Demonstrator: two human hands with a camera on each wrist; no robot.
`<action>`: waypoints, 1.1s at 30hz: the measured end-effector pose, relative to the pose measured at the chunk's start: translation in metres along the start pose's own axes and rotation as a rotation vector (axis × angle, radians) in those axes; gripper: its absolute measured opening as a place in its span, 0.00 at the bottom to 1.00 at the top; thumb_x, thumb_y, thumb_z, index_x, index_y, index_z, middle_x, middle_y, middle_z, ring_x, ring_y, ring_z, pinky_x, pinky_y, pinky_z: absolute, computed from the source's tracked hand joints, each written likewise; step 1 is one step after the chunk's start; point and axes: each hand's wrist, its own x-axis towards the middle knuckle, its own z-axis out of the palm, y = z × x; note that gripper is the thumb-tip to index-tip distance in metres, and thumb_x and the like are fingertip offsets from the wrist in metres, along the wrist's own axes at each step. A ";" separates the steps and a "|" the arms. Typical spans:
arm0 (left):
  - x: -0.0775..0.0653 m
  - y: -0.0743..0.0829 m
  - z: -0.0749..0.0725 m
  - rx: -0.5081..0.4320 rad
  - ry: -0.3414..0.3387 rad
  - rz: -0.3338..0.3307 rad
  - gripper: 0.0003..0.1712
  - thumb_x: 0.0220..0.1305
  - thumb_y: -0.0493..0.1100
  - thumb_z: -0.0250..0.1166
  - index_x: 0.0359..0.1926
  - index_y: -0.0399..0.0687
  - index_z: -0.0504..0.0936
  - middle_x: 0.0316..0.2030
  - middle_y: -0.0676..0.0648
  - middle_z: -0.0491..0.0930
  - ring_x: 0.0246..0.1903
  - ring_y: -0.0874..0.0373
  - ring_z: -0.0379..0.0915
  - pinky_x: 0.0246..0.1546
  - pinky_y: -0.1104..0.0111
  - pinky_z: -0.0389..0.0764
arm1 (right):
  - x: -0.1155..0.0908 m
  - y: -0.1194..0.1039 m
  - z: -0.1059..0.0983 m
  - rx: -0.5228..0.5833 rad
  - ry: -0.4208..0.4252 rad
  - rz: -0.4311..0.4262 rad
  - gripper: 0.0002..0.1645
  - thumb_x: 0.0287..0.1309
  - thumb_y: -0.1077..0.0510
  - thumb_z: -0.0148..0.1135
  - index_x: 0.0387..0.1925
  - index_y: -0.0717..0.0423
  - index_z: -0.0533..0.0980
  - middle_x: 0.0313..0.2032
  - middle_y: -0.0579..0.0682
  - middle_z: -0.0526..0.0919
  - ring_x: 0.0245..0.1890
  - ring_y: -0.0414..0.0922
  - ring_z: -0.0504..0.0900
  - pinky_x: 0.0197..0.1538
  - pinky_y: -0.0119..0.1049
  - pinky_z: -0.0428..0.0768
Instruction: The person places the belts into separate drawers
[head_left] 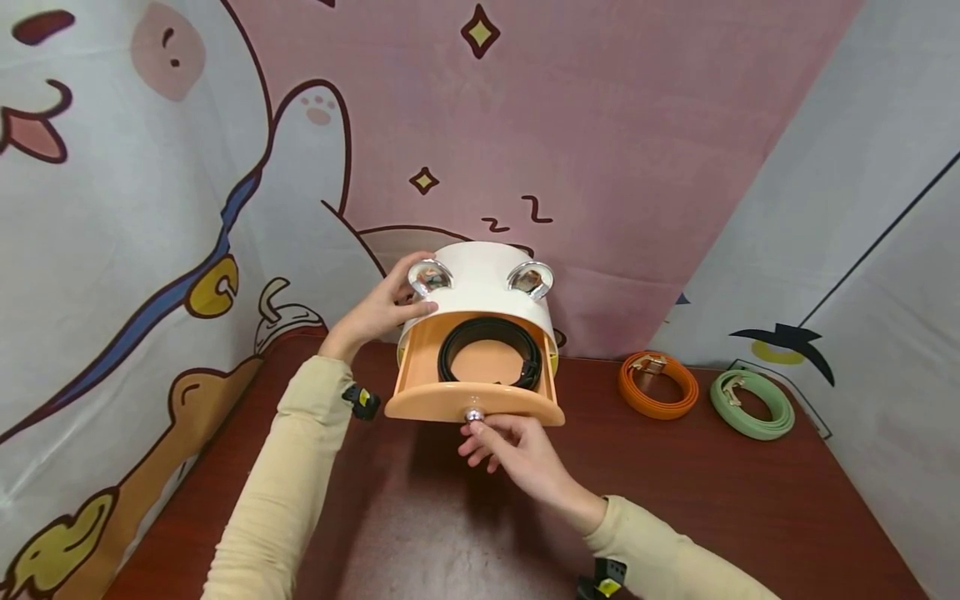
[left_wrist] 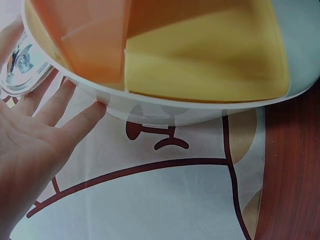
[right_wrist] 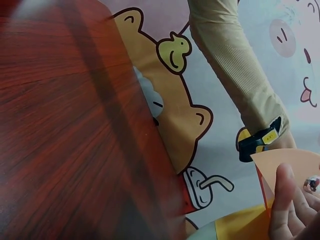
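Note:
A white rounded box [head_left: 480, 279] with two shiny silver ear-like pieces [head_left: 432, 278] stands at the table's back, its peach drawer [head_left: 435, 402] pulled out. Inside the drawer lies a coiled black belt [head_left: 531, 354]. My left hand [head_left: 382, 308] rests on the box's left side by one silver piece, thumb near the front edge; the left wrist view shows its fingers [left_wrist: 82, 120] spread against the white wall. At the drawer front, my right hand [head_left: 525, 458] pinches the silver knob [head_left: 474, 414]. The right wrist view shows that knob partly, at its edge.
Two more coiled belts, one orange [head_left: 637, 398] and one light green [head_left: 750, 427], lie on the right of the dark red table [head_left: 675, 500]. Printed cartoon cloth [head_left: 600, 167] hangs behind the table and at its sides.

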 end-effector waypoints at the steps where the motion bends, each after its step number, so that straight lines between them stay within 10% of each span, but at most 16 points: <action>1: 0.000 0.000 0.000 -0.002 0.000 0.001 0.43 0.66 0.30 0.61 0.74 0.46 0.47 0.58 0.35 0.67 0.54 0.38 0.70 0.42 0.65 0.77 | 0.001 0.000 0.001 0.006 0.017 0.011 0.18 0.71 0.58 0.53 0.41 0.72 0.80 0.30 0.59 0.86 0.27 0.42 0.83 0.26 0.31 0.78; 33: 0.000 -0.001 0.000 -0.006 0.016 -0.006 0.43 0.65 0.30 0.61 0.73 0.51 0.50 0.62 0.37 0.64 0.57 0.45 0.69 0.45 0.65 0.77 | 0.008 -0.009 0.003 0.092 0.129 0.093 0.26 0.72 0.52 0.52 0.36 0.74 0.81 0.23 0.58 0.84 0.20 0.41 0.83 0.19 0.27 0.71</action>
